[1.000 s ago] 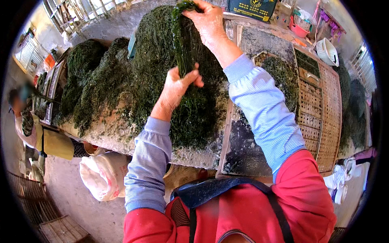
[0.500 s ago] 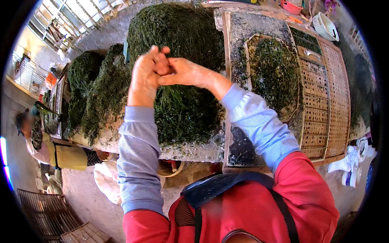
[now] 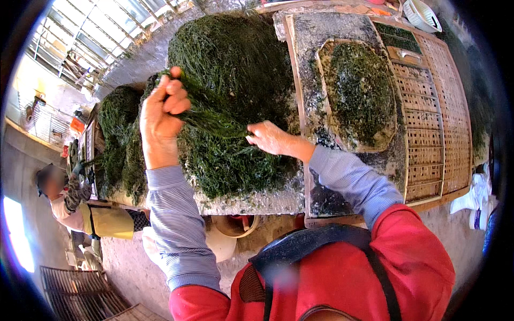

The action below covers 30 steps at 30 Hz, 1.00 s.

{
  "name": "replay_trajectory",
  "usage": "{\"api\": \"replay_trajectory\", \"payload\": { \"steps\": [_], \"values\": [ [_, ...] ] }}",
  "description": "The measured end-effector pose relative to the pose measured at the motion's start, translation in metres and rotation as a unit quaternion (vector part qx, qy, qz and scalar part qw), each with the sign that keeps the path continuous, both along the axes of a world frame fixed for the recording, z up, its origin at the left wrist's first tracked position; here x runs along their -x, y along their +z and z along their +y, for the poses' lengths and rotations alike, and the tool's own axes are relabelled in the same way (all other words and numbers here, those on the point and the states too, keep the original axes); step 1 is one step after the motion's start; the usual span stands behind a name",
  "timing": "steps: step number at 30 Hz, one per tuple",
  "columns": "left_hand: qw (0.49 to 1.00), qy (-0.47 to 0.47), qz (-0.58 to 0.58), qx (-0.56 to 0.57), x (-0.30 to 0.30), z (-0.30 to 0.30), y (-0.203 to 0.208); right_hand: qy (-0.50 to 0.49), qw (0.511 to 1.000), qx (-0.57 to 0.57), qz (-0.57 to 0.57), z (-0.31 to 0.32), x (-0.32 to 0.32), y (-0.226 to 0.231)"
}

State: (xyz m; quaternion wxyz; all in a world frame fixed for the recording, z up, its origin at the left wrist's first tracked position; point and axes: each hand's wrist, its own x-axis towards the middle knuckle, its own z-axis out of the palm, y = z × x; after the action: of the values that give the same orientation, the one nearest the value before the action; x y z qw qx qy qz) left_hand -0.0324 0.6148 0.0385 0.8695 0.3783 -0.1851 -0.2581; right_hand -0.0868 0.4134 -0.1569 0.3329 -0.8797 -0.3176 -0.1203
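Note:
My left hand (image 3: 163, 115) is raised over the left part of a big heap of dark green seaweed (image 3: 230, 51), its fingers closed round one end of a seaweed strand (image 3: 211, 120). Lower and to the right, my right hand (image 3: 273, 139) grips the other end between its fingertips. The strand hangs stretched between both hands, above the near part of the heap. To the right, a layer of chopped-looking seaweed (image 3: 361, 88) fills a shallow rounded frame (image 3: 324, 69) on a dark wet board (image 3: 305, 107).
Slatted wooden racks (image 3: 423, 134) lie at the right, a white basket (image 3: 420, 16) behind them. More seaweed (image 3: 118, 109) is piled at left, where another person in a yellow apron (image 3: 115, 220) works. A bucket (image 3: 235, 224) stands below the table's near edge.
My hands were together above the heap. Now they are apart, the left further left and the right lower, with a seaweed strand drawn between them. The view has shifted slightly.

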Motion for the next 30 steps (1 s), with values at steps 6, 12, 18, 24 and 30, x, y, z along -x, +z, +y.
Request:
{"api": "replay_trajectory", "payload": {
  "steps": [6, 12, 18, 24, 30],
  "values": [
    [0.978, 0.134, 0.059, -0.147, 0.012, -0.008, -0.04, -0.072, 0.989, -0.037, -0.123, 0.018, 0.006, 0.151],
    [0.977, 0.101, 0.043, -0.183, 0.036, -0.031, -0.01, -0.099, 0.983, -0.01, -0.155, 0.017, -0.052, 0.177],
    [0.989, 0.016, 0.06, -0.135, 0.015, -0.015, 0.031, -0.142, 0.98, -0.12, -0.066, -0.002, -0.071, 0.073],
    [0.994, 0.01, 0.006, -0.11, 0.011, -0.017, 0.075, -0.142, 0.976, 0.076, 0.145, -0.019, -0.052, -0.019],
    [0.993, -0.005, -0.027, -0.114, 0.004, -0.018, 0.092, -0.008, 0.987, -0.156, 0.029, -0.013, -0.047, 0.051]
  ]
}}
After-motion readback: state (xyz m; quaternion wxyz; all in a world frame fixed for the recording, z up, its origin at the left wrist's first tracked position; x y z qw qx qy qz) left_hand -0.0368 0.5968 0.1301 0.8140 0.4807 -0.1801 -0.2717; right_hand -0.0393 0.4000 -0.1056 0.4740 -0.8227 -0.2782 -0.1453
